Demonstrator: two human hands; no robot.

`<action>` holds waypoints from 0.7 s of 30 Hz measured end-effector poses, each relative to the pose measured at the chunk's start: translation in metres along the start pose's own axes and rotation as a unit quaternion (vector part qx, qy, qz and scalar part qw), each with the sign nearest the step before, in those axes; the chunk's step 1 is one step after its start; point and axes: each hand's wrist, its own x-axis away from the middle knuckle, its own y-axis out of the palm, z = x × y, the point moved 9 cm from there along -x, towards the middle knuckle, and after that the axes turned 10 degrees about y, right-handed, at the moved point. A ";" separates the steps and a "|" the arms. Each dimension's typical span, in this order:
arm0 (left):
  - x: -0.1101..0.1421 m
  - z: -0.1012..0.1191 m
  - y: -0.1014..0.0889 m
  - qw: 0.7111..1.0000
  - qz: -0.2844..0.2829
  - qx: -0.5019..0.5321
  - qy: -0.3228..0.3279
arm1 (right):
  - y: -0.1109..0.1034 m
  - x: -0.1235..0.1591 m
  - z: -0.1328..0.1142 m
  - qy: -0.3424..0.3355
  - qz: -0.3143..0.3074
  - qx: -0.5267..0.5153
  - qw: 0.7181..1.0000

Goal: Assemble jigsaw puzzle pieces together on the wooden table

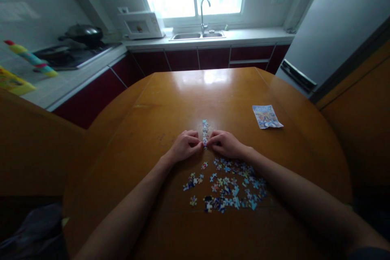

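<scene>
A narrow strip of joined jigsaw puzzle pieces lies on the wooden table, running away from me. At its near end my left hand is closed, thumb and forefinger at the left edge of the strip. From the other side my right hand grips the same end, its fingers curled and tips together. The two hands' fingertips almost meet there and partly cover the end piece. Closer to me lie many loose puzzle pieces, most of them below my right hand. A single piece sits apart just below the strip.
A printed picture sheet lies to the right on the brown table. Beyond the table are a counter with a sink, a microwave and a stove with a dark pan. A fridge stands at right.
</scene>
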 end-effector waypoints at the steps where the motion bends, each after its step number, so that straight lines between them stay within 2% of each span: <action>1: 0.000 0.000 0.001 1.000 -0.006 -0.006 0.001 | 0.000 0.000 0.000 0.000 0.000 0.001 1.000; 12: 0.000 0.005 0.002 0.999 -0.027 -0.034 0.019 | 0.000 0.002 0.000 -0.024 0.000 -0.011 1.000; 21: -0.001 0.002 0.003 0.999 -0.030 -0.009 0.014 | 0.000 0.004 -0.003 -0.039 0.016 0.017 0.999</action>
